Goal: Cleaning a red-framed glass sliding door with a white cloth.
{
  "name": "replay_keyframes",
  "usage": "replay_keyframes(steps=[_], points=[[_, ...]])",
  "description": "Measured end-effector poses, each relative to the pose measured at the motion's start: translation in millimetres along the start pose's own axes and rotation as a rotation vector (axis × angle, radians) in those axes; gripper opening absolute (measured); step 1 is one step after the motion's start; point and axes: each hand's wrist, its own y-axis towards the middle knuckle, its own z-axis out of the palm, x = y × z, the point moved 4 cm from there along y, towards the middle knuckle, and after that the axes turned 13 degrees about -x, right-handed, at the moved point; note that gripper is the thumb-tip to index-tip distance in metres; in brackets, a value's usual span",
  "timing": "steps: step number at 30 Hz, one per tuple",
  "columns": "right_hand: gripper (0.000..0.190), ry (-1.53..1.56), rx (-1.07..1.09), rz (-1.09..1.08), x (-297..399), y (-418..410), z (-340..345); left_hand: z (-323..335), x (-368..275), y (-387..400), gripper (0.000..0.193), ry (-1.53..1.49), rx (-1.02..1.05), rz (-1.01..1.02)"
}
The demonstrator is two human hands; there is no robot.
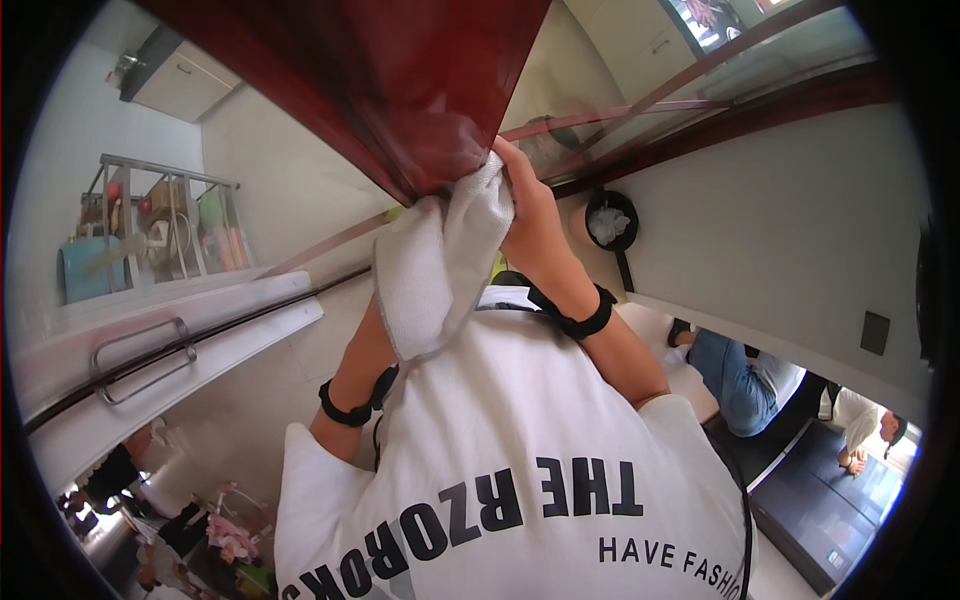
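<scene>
My right hand grips a light grey cloth with a stitched dark edge. The cloth is pressed around the near edge of a glossy dark red door stile, and its loose end hangs down in front of my chest. My left forearm rises behind the cloth. That hand itself is hidden, so its grip cannot be seen. Black bands circle both wrists.
Glass panes flank the stile. At left are a metal rack and a white door with a metal handle. A black bin stands at right beside a white panel. People sit and stand farther off.
</scene>
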Motion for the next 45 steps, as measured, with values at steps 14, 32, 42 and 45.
replay_keyframes(steps=[14,32,42,45], points=[[0.059,0.098,-0.113,-0.193,39,16,1,7,48,-39,0.044,0.226,-0.259,0.478],[0.059,0.161,-0.121,-0.118,56,12,-3,-9,54,-34,0.038,-0.101,-0.200,0.199],[0.055,-0.100,0.021,0.025,-37,-18,13,14,73,-11,0.040,-0.094,-0.118,0.374],[0.056,-0.184,-0.013,-0.018,-37,-20,13,15,69,-10,0.050,-0.154,-0.206,0.305]])
